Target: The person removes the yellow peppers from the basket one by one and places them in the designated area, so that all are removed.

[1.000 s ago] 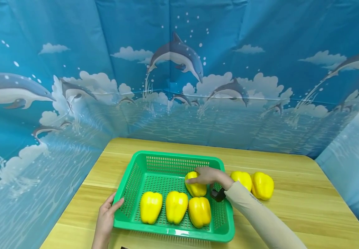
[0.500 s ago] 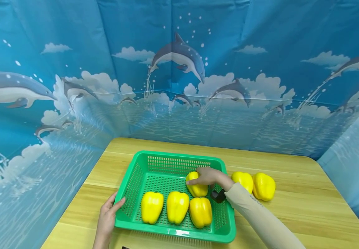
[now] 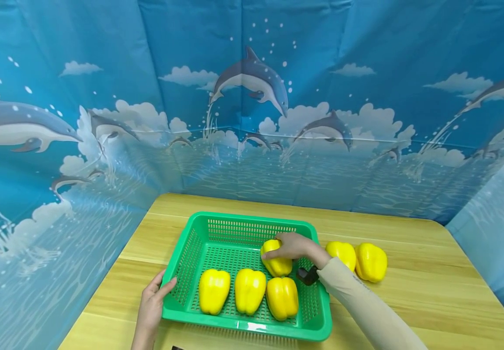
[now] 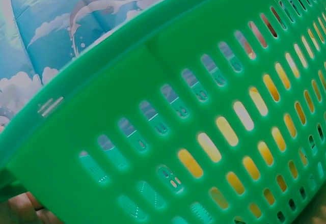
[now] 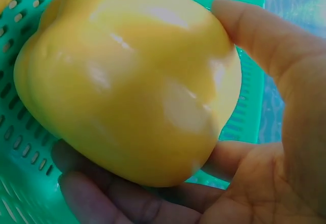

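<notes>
My left hand grips the left rim of a green plastic basket, thumb over the edge. In the left wrist view the slotted basket wall fills most of the picture, with fingers low at the corner. My right hand holds a yellow bell pepper at the basket's back right. The right wrist view has the thumb on one side of this glossy pepper and the fingers curled beneath it. Three more yellow bell peppers line the basket's front: left, middle and right.
Outside the basket, to its right, two yellow bell peppers lie side by side on the wooden table; my right forearm partly covers the nearer one. A blue dolphin-print curtain hangs around the table's back and sides.
Very little differs. The pepper in my right hand sits a touch higher than half a second ago. My left hand keeps its hold on the rim.
</notes>
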A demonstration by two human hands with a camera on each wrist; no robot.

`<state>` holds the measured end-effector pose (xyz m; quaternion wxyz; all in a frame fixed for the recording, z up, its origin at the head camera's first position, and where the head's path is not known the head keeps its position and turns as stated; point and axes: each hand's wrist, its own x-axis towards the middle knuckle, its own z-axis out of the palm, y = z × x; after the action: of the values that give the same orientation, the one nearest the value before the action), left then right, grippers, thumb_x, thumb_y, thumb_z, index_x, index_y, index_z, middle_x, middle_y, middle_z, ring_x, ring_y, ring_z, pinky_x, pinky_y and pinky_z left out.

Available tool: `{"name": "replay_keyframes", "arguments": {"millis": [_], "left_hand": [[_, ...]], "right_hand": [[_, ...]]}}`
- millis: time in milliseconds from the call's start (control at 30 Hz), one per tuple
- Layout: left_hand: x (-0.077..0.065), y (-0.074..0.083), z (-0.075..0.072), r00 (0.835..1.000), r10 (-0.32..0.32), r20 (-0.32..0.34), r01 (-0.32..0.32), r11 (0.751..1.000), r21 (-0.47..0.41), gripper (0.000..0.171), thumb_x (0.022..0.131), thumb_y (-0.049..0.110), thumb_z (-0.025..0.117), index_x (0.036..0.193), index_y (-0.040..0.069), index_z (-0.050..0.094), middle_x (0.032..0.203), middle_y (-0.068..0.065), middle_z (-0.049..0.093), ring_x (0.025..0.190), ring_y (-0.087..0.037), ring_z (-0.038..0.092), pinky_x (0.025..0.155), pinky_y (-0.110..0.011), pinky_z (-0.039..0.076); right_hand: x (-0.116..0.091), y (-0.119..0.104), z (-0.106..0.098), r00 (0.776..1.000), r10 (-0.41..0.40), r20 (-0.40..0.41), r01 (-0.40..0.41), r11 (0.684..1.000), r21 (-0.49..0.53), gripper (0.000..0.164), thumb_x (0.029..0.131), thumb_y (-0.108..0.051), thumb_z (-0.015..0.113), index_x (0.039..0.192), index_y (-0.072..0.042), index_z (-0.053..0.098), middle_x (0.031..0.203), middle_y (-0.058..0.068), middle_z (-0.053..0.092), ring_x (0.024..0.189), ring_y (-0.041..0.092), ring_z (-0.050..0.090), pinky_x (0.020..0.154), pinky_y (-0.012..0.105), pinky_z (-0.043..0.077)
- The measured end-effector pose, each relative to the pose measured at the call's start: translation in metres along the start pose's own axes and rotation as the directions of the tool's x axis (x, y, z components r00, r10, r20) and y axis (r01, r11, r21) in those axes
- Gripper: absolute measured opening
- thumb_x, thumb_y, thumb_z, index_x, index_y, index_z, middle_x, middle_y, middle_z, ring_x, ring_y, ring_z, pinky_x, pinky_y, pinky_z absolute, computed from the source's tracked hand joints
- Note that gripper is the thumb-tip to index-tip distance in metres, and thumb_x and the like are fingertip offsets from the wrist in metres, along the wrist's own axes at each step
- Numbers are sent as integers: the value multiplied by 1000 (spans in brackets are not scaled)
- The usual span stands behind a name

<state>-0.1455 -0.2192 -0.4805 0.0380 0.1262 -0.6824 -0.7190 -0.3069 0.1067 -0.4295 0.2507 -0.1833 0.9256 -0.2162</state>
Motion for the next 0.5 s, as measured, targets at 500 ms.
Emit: {"name": "replay_keyframes", "arguments": {"millis": [500], "left_hand": [[0,0,0,1000,3,3,-3,1000,5,51,100,20,51,142,-5,36,138,-22,43,102,-13,59,84,-29,52]], "right_hand": [[-6,-2,-4,997,-17,-73,20,999,37,84,82,-60,62,138,0,45,132,17,51,114,33,52,87,47,48]]}}
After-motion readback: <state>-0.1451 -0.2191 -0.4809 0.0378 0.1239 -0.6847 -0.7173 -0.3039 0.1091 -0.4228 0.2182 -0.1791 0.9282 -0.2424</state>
